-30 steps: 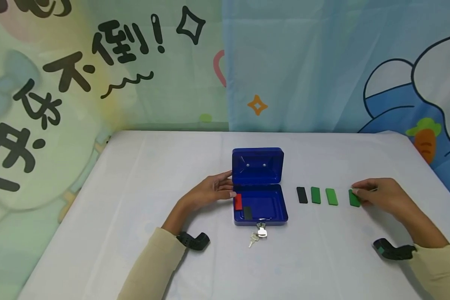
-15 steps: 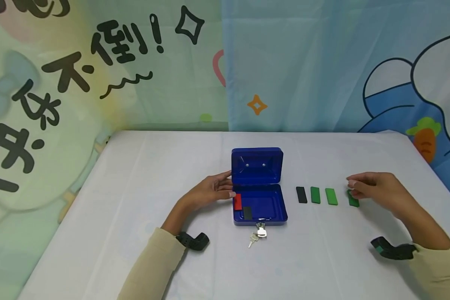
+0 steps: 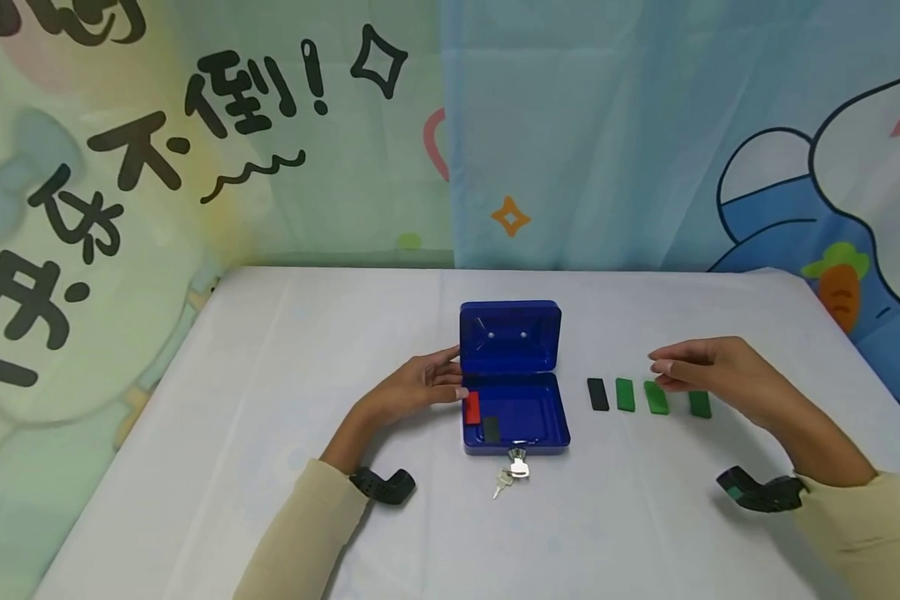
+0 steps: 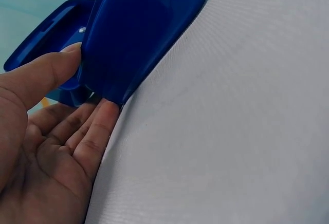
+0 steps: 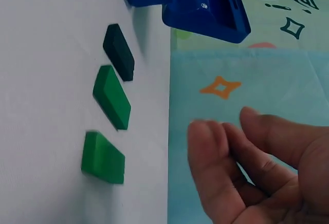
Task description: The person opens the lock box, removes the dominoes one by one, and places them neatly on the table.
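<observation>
A blue cash box (image 3: 532,412) lies on the white table with its lid (image 3: 510,337) raised. Inside, along its left side, sit a red block (image 3: 472,408) and a dark block (image 3: 491,429). My left hand (image 3: 412,383) rests against the box's left side; in the left wrist view its thumb touches the box edge and its fairly straight fingers reach the lower side. To the right of the box stand a black block (image 3: 598,395) and three green blocks (image 3: 625,395) in a row. My right hand (image 3: 708,367), holding nothing, hovers over the right end of the row, fingers loosely bent.
Small keys (image 3: 502,482) hang from the silver latch (image 3: 519,463) at the box's front. A printed cloth backdrop (image 3: 585,142) rises behind the table (image 3: 330,317). Each wrist wears a black camera mount (image 3: 761,490).
My right hand has come away from the rightmost green block and moved left above the row. The left hand stays at the box. The head view has tilted slightly.
</observation>
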The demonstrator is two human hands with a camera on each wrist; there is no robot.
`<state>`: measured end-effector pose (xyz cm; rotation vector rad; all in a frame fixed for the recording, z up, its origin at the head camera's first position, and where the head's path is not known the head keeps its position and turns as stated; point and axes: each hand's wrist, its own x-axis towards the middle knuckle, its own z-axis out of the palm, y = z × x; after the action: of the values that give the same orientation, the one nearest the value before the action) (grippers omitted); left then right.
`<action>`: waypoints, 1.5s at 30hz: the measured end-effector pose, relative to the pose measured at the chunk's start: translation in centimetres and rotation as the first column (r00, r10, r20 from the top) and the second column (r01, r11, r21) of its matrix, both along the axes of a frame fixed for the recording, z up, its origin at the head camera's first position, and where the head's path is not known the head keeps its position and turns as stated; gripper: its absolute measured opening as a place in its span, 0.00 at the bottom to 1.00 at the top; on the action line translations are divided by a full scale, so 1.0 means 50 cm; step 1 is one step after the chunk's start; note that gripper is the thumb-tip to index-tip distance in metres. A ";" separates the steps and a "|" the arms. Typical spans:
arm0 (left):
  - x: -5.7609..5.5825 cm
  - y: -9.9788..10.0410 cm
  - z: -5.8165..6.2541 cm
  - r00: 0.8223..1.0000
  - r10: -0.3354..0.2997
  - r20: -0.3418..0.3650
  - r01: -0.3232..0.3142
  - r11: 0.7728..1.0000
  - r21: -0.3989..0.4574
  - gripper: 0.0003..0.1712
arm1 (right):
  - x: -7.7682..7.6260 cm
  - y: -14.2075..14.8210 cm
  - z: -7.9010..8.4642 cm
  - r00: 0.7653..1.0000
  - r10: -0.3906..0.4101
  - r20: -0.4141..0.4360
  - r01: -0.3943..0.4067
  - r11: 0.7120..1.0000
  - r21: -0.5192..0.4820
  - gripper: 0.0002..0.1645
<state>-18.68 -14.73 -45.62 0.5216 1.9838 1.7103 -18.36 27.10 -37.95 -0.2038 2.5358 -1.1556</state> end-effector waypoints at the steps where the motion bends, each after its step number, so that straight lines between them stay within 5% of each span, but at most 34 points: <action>1: 0.000 0.000 -0.001 1.000 0.000 -0.002 0.000 1.000 0.000 0.44 | 0.000 -0.002 -0.001 1.000 0.008 -0.002 -0.008 1.000 -0.030 0.31; 6: 0.000 -0.001 -0.003 1.000 0.005 -0.005 -0.005 1.000 -0.005 0.44 | 0.004 -0.015 -0.005 1.000 0.014 0.002 -0.013 0.986 -0.165 0.28; 16: -0.004 -0.001 -0.004 1.000 -0.002 -0.006 0.002 1.000 -0.010 0.42 | 0.002 -0.070 0.005 0.999 -0.024 -0.027 0.020 0.989 -0.145 0.25; 33: -0.002 -0.001 -0.003 1.000 -0.004 0.001 0.004 1.000 -0.012 0.44 | -0.001 -0.146 0.009 0.993 0.117 -0.002 -0.112 0.947 -0.301 0.27; 45: -0.001 -0.002 0.001 1.000 0.000 0.000 0.000 1.000 -0.026 0.44 | -0.002 -0.186 0.012 0.969 0.244 0.043 -0.224 0.936 -0.272 0.26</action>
<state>-18.72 -14.84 -45.57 0.5123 2.0027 1.6825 -18.43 17.83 -37.34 -0.5041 2.2110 -1.3729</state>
